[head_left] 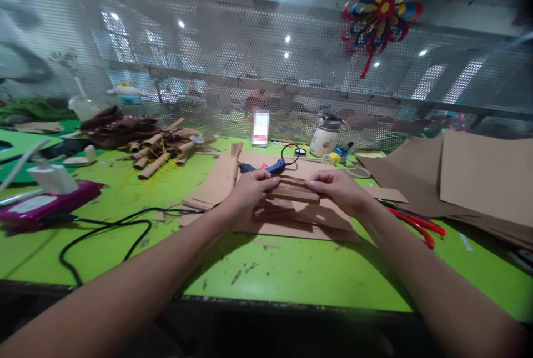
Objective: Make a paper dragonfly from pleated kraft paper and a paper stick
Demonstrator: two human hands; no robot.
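Head view: a folded brown paper strip lies between the two hands, raised over a stack of brown sheets on the green table; the left hand pinches it near its left end, thumb along the upper edge; the right hand grips the upper edge near the other end, thumb and fingers closed on it; just beyond the left fingertips rests a blue tool with a black cable; red-handled scissors lie to the right of the right hand, near the forearm
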